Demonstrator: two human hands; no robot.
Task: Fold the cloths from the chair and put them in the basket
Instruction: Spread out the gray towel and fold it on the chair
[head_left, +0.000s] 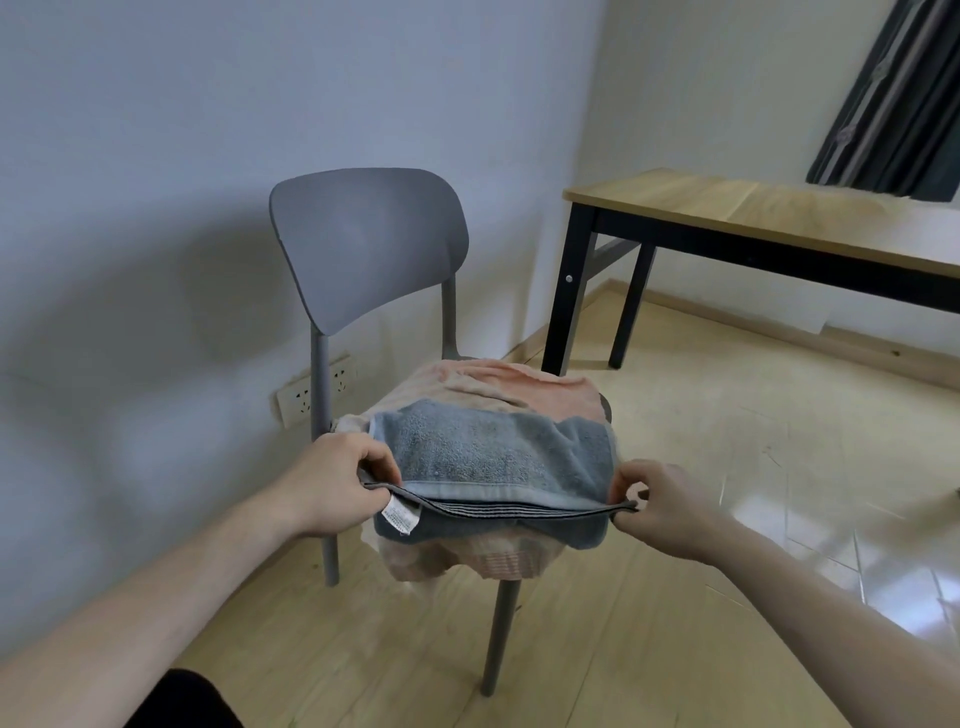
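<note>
grey chair (363, 244) | wood floor (649, 597) | table (753, 208) right | white wall (156, 130)

Honestly nothing here is readable. The only thing with print on it is a little white care tag (401, 514) hanging off the near-left corner of the grey-blue towel (488, 457), just left of centre in the frame, right by the left hand (337, 483) pinching that corner. There are a few faint lines on it, way too small and blurry to make out.
</note>
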